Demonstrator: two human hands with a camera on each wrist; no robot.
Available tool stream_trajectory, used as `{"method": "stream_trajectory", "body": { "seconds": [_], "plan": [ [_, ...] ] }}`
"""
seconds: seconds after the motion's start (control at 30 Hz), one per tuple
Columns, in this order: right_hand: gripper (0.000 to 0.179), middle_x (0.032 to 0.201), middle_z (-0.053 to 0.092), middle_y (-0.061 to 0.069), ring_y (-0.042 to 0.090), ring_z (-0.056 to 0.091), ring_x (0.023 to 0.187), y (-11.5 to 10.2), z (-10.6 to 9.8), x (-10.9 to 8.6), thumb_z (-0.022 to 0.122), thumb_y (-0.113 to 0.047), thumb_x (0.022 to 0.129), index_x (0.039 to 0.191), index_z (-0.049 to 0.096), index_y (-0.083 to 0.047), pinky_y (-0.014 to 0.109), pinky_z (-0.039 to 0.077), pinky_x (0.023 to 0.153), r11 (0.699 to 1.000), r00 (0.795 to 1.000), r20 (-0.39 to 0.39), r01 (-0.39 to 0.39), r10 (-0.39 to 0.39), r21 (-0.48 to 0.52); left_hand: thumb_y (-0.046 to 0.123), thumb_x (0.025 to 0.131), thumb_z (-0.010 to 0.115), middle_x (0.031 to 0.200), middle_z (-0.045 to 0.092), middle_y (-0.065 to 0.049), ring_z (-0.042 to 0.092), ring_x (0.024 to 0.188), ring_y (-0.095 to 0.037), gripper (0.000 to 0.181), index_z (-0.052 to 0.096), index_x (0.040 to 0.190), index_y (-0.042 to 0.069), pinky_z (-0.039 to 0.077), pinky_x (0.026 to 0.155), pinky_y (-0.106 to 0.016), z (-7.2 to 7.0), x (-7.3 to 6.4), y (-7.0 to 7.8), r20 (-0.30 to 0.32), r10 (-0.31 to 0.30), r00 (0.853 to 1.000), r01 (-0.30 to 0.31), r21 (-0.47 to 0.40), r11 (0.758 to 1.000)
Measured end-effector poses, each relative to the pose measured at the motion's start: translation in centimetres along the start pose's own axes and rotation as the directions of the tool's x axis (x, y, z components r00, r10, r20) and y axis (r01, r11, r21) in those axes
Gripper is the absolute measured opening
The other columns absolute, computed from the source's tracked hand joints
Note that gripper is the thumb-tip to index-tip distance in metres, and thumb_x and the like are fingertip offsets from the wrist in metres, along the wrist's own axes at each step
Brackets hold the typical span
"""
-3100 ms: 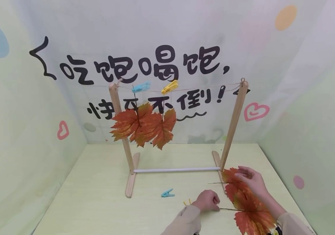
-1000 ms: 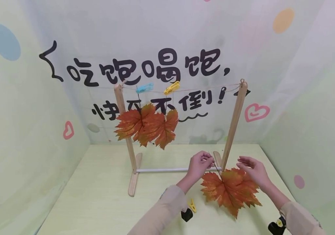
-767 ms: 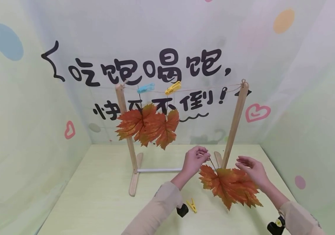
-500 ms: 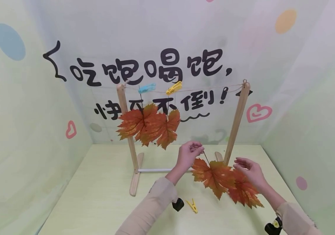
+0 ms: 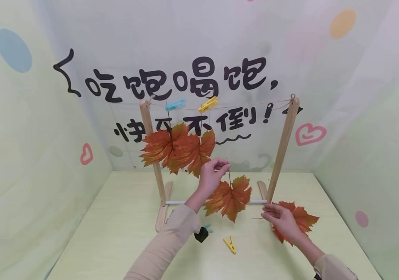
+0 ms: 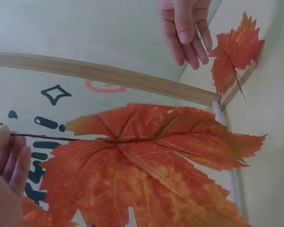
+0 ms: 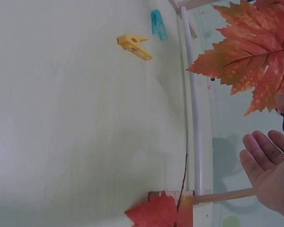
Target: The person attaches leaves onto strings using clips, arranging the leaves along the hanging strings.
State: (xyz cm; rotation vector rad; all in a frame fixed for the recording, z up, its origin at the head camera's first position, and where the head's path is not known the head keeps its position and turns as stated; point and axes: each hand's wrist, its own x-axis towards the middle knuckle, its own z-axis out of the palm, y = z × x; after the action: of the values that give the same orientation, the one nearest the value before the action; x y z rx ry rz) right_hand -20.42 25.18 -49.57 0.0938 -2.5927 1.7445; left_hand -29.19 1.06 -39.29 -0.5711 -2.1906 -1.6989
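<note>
My left hand (image 5: 210, 178) pinches the thin dark stem of an orange-red artificial maple leaf (image 5: 233, 197), which hangs down in front of the rack's white rod. In the left wrist view this leaf (image 6: 146, 156) spreads large beyond the fingertips. My right hand (image 5: 282, 221) holds nothing; its fingers are loosely bent, as the right wrist view also shows. It is over the near side of another maple leaf (image 5: 304, 218), lying by the rack's right foot with its stem pointing left. Two more leaves (image 5: 161, 144) hang from the string by a blue clothespin (image 5: 176, 104) and a yellow clothespin (image 5: 208, 104).
A wooden rack with a left post (image 5: 149, 124) and right post (image 5: 283, 147) carries the string across its top. On the table lie an unused yellow clothespin (image 5: 230, 245) and a blue clothespin (image 7: 158, 24), partly hidden by the left wrist camera (image 5: 201, 234) in the head view.
My left hand has lifted one leaf by its stem off the pile at right and carried it left and up. The right hand has lately shifted slightly left and down, staying near the other leaf.
</note>
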Motion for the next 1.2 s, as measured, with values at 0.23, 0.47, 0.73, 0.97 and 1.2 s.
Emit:
{"method": "stream_trajectory", "body": {
  "seconds": [0.23,0.47,0.73,0.97,1.2],
  "plan": [
    [0.041,0.104,0.063,0.022,0.022,0.063,0.089,0.9,2.9,-0.3,0.070,-0.014,0.079,0.112,0.057,0.008,0.026,0.052,0.074,0.999,0.999,0.002,-0.034,0.034,-0.007,0.014,0.083,0.065,0.081,0.066,-0.008,0.060,0.071,-0.015,0.012,0.066,0.087,0.002,0.052,0.064,-0.021,-0.9,0.3,0.0,-0.018,-0.002,1.000,0.003,0.023,1.000],
    [0.045,0.101,0.063,0.022,0.021,0.063,0.084,1.9,5.9,-0.6,0.071,-0.016,0.078,0.112,0.057,0.010,0.027,0.053,0.069,0.998,0.997,0.057,-0.045,0.047,-0.035,0.015,0.083,0.066,0.082,0.067,-0.007,0.060,0.073,-0.015,0.013,0.067,0.089,0.003,0.052,0.066,-0.021,-1.5,0.3,-0.3,-0.015,-0.021,1.000,0.021,0.039,0.999],
    [0.049,0.099,0.064,0.017,0.020,0.062,0.083,3.1,8.9,-0.6,0.075,-0.019,0.074,0.112,0.058,0.008,0.027,0.052,0.066,0.997,0.991,0.122,-0.051,0.057,-0.053,0.017,0.084,0.065,0.083,0.066,-0.006,0.060,0.073,-0.015,0.014,0.067,0.090,0.005,0.052,0.067,-0.021,-2.0,0.3,-0.6,-0.010,-0.042,0.999,0.042,0.056,0.998],
    [0.047,0.088,0.065,0.010,0.016,0.058,0.076,4.1,10.9,-0.9,0.078,-0.019,0.070,0.104,0.061,0.009,0.022,0.048,0.063,0.996,0.994,0.111,-0.011,0.021,-0.087,0.017,0.084,0.065,0.081,0.066,-0.004,0.060,0.072,-0.013,0.013,0.067,0.090,0.006,0.052,0.066,-0.023,-2.2,0.1,-0.8,-0.015,-0.070,0.997,0.071,0.057,0.996],
    [0.049,0.081,0.059,0.002,0.011,0.050,0.071,5.1,12.8,-1.0,0.081,-0.022,0.065,0.100,0.062,0.007,0.020,0.044,0.060,0.980,0.997,0.079,0.022,-0.006,-0.198,0.016,0.084,0.065,0.081,0.065,-0.004,0.059,0.072,-0.013,0.012,0.067,0.089,0.006,0.052,0.065,-0.023,-2.4,0.0,-1.1,-0.001,-0.066,0.998,0.066,0.051,0.997]
  ]
}}
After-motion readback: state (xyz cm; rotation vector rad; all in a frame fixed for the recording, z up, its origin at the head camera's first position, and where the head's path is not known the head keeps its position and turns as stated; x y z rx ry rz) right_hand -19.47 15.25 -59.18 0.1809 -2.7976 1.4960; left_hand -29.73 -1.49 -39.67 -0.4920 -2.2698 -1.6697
